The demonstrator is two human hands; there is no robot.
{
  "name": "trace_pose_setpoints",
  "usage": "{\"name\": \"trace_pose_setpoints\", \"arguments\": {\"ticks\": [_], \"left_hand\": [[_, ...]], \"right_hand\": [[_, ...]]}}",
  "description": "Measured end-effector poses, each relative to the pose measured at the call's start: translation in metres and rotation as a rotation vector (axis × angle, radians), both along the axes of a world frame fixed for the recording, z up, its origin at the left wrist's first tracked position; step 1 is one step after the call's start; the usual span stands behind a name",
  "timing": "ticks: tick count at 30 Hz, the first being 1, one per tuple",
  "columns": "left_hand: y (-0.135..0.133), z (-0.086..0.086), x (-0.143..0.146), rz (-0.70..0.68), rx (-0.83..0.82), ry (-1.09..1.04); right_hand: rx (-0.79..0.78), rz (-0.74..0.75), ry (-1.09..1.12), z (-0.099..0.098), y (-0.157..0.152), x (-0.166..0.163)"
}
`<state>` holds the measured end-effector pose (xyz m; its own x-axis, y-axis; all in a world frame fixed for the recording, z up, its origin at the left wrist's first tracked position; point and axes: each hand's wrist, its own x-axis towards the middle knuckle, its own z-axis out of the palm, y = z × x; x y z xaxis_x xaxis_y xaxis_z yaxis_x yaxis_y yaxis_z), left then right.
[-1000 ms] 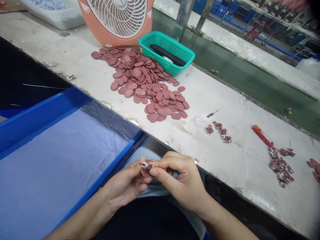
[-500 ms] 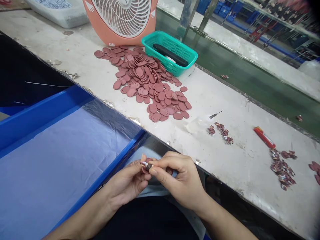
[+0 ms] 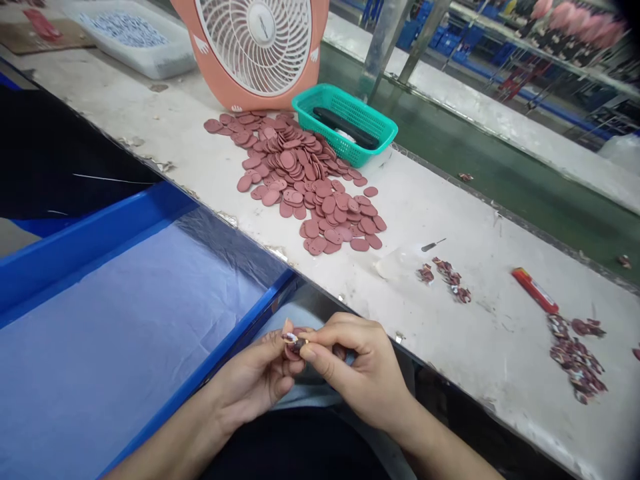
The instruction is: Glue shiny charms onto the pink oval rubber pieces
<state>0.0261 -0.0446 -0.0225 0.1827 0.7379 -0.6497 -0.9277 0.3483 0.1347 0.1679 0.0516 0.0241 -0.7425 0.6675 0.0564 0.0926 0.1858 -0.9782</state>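
Note:
My left hand [image 3: 255,380] and my right hand [image 3: 357,373] meet over my lap, just below the table's front edge. Both pinch one small reddish-brown oval piece [image 3: 293,345] between thumbs and fingertips; a pale scrap shows at its top. A large pile of the same reddish-brown oval pieces [image 3: 305,177] lies on the white table [image 3: 425,207] ahead of my hands.
A blue bin lined with pale plastic sheet [image 3: 115,313] sits left of my lap. Behind the pile stand an orange fan [image 3: 260,47] and a green basket [image 3: 345,123]. Scrap bits [image 3: 447,273], more scraps [image 3: 575,357], a red lighter [image 3: 535,290] and a small metal tool [image 3: 433,245] lie on the right.
My hands stay together on the oval piece with only small finger movement. The view has tipped slightly, so the table items sit lower in the picture.

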Motion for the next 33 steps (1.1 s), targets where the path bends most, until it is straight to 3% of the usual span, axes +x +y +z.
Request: {"name": "trace_pose_setpoints", "arguments": {"ticks": [8,14,19,24,28,33], "left_hand": [[-0.002,0.0,-0.011,-0.022,0.02,0.143],[-0.025,-0.016,-0.021,0.393,-0.189,0.824],[-0.032,-0.018,-0.026,0.362,-0.19,0.927],[-0.034,-0.019,-0.037,0.311,-0.232,1.012],[-0.031,-0.031,-0.071,0.24,-0.282,1.156],[0.014,-0.067,-0.16,0.071,-0.396,1.502]], "right_hand": [[0.167,0.002,0.092,-0.011,0.003,-0.013],[0.758,-0.102,0.152,-0.048,-0.009,-0.044],[0.966,-0.019,0.224,-0.072,-0.017,-0.07],[1.012,0.031,0.199,-0.081,-0.016,-0.088],[1.031,0.039,0.18,-0.084,-0.017,-0.087],[1.063,0.048,0.104,-0.098,-0.014,-0.059]]}}
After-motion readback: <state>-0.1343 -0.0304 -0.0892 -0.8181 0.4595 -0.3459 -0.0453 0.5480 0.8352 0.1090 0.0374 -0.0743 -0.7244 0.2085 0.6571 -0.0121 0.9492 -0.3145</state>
